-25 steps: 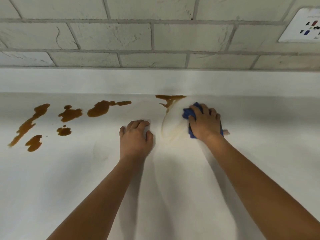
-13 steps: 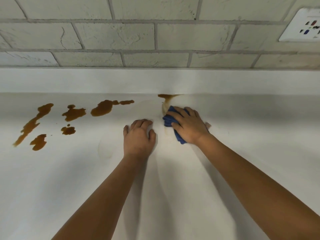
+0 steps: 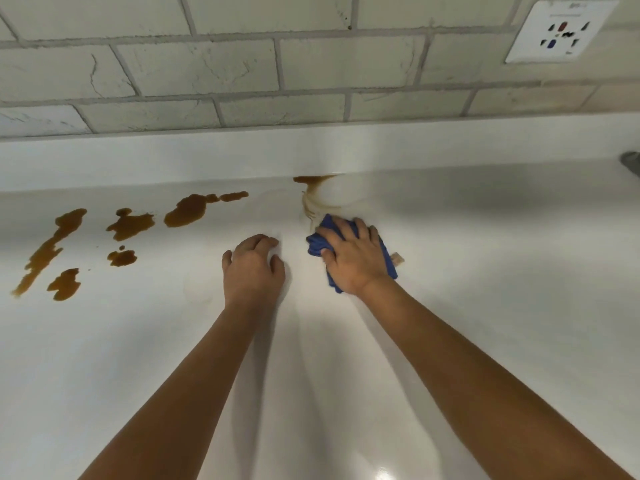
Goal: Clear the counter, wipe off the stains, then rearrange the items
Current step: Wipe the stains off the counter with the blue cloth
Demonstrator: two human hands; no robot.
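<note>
Counter: white counter [image 3: 485,306], both forearms stretched out over it.
Right hand: right hand [image 3: 353,258] lies palm down on a blue cloth [image 3: 318,242], fingers spread and bent over its top, pressing it to the counter.
Cloth: bunched under the hand, showing at the fingertips, along the thumb side and at the wrist side; a small tan tag [image 3: 397,258] sticks out at its right.
Left hand: left hand [image 3: 252,268] rests on the counter just left of the cloth, apart from it, fingers curled under; it seems to hold nothing, though the palm is hidden.
Smear: a thinned brown smear [image 3: 311,192] just beyond the cloth, by the back wall.
Stains: thick brown stains [image 3: 187,209] further left, well apart from both hands.
Wall: grey brick tiles [image 3: 207,64], a white socket [image 3: 561,29] at upper right.
</note>
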